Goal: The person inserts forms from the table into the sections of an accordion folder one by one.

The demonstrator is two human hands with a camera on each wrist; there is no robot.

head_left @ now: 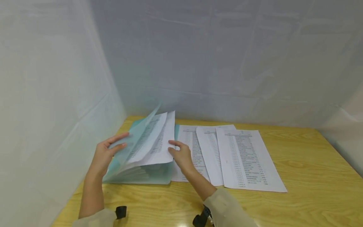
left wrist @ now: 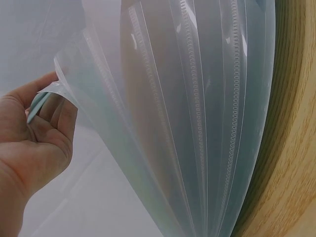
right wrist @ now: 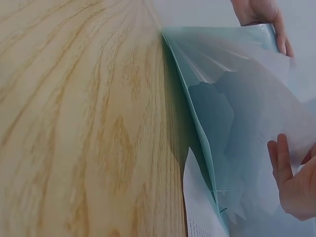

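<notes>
On the wooden surface lies an open pale-green folder of clear sleeves. The left hand pinches the raised front cover between thumb and fingers, holding it up. The right hand pinches the edge of two printed sheets in the folder. Three more printed sheets lie fanned just beside it
</notes>
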